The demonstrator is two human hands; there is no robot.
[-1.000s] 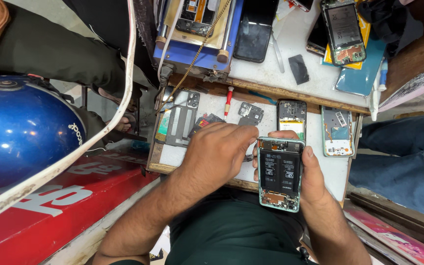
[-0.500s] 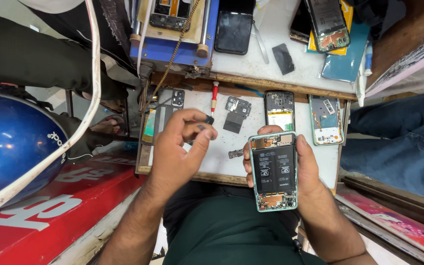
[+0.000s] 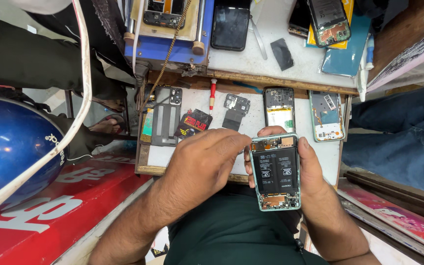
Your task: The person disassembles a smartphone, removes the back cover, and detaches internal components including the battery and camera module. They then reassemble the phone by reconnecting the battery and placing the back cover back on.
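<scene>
An opened phone (image 3: pixel 276 172) was gripped by the right hand (image 3: pixel 310 172); at nine o'clock, the left hand's (image 3: pixel 202 164) curled fingers touched it, contents unclear; back still off.

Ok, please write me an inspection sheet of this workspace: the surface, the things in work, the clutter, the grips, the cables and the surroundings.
Surface: white worktop, worn wooden edge.
Job's things: opened phone, back off, black battery showing.
Clutter: red-handled screwdriver, black back cover, second opened phone, third phone shell, small black part.
Grips: right hand holds the opened phone; left hand reaches to its top edge, anything pinched cannot be told.
Cables: white cable at left; braided wire from blue machine.
Surroundings: blue helmet, red board, another person's jeans.
</scene>
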